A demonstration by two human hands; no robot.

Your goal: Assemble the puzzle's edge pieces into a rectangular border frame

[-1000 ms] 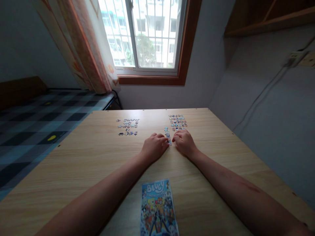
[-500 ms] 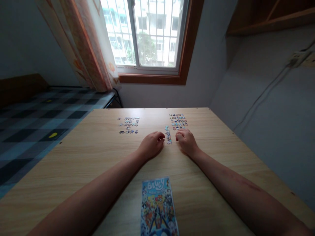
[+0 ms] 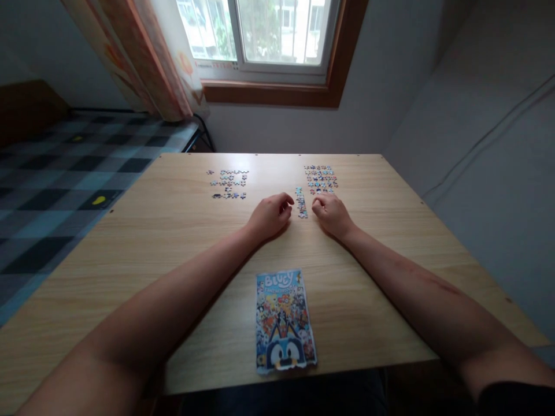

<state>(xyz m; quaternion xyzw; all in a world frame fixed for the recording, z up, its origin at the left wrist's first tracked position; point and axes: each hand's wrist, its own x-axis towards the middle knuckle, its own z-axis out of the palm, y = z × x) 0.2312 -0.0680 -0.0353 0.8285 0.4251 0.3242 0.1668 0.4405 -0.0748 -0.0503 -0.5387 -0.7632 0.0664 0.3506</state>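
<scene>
A narrow strip of joined jigsaw pieces [image 3: 301,203] lies on the table between my two hands. Just left of it rests my left hand [image 3: 272,215], its fingers loosely curled and apart, with nothing visible in them. To the strip's right, my right hand [image 3: 332,214] is closed like a fist on the tabletop; whatever its fingers may hold is hidden. Several jigsaw pieces in rows [image 3: 321,178] sit just beyond the right hand. Another group of pieces [image 3: 234,182], partly joined, is spread farther left. Neither hand appears to touch the strip.
A picture sheet [image 3: 284,320] marked "Bluey" lies near the front edge of the wooden table [image 3: 182,248]. Beyond the table are a window [image 3: 281,34] and a curtain [image 3: 147,63]. A bed with checked cover [image 3: 52,190] stands at the left; a cable [image 3: 489,136] runs along the right wall.
The view has tilted down, bringing the whole picture sheet and the table's front edge into sight. My left index finger has lifted slightly; the right hand stays closed in place.
</scene>
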